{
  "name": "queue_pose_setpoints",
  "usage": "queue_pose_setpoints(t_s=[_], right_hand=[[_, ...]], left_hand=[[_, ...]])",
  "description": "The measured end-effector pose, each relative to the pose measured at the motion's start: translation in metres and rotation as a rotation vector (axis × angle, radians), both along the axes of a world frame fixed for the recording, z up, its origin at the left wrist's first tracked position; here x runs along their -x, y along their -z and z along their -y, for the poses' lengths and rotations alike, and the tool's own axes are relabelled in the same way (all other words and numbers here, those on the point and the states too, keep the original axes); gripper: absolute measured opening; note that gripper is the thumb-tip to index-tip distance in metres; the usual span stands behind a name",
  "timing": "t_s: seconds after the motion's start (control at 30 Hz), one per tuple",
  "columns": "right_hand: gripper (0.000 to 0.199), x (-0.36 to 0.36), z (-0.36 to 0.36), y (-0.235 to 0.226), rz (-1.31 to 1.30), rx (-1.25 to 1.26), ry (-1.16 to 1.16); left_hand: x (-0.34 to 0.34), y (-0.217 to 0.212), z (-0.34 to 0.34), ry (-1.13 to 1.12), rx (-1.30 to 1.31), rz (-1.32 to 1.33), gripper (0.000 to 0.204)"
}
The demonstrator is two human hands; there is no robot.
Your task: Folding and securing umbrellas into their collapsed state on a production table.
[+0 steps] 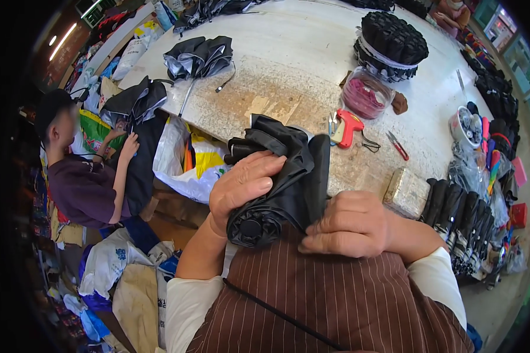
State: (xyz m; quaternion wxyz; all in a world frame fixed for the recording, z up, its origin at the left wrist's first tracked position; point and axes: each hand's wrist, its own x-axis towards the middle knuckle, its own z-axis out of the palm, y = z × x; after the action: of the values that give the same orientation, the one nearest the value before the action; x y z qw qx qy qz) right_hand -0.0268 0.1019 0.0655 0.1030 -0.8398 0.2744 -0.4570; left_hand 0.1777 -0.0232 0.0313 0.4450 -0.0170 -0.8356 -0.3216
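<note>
A black folding umbrella [285, 170], its cloth partly gathered round the shaft, is held in front of my chest with its round end tilted toward me. My left hand [241, 187] wraps its left side, thumb and fingers pressed on the folds. With the fingers curled in, my right hand [352, 226] grips a loose flap of the cloth at the lower right; the fingertips are partly hidden. Beyond the umbrella, on the worktable [294, 41], lie a red and white glue gun [348, 128] and red-handled snips [398, 146].
To the left a person [85, 170] handles another dark umbrella [134, 100]. An opened umbrella [199, 57] rests on the table's left edge. Near my right arm are a wrapped block [406, 193] and folded umbrellas [460, 215]. A pink tub [366, 94] stands farther back.
</note>
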Motion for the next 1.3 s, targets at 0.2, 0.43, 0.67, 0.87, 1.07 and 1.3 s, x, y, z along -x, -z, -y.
queue_pose_setpoints(t_s=[0.2, 0.43, 0.67, 0.87, 1.07, 1.3], right_hand=[[0.014, 0.011, 0.020, -0.011, 0.225, -0.158, 0.124], [0.013, -0.008, 0.028, 0.004, 0.037, -0.110, 0.170], [0.012, -0.013, 0.027, 0.016, -0.050, -0.187, 0.156], [0.016, -0.007, 0.026, -0.049, 0.542, -0.169, 0.071], [0.003, 0.014, 0.023, -0.040, -0.152, -0.231, -0.046], [0.013, 0.003, 0.022, -0.011, -0.358, -0.073, 0.021]], left_hand=[[-0.038, 0.033, -0.022, 0.014, -0.744, 0.062, 0.044], [-0.045, -0.003, -0.053, 0.470, -1.389, -0.061, 0.074], [-0.043, 0.004, -0.064, 0.701, -1.555, -0.251, 0.084], [-0.051, 0.023, -0.057, 0.782, -1.631, -0.132, 0.083], [-0.050, 0.026, -0.060, 0.706, -1.588, -0.153, 0.085], [-0.050, 0.021, -0.062, 0.605, -1.454, -0.087, 0.087]])
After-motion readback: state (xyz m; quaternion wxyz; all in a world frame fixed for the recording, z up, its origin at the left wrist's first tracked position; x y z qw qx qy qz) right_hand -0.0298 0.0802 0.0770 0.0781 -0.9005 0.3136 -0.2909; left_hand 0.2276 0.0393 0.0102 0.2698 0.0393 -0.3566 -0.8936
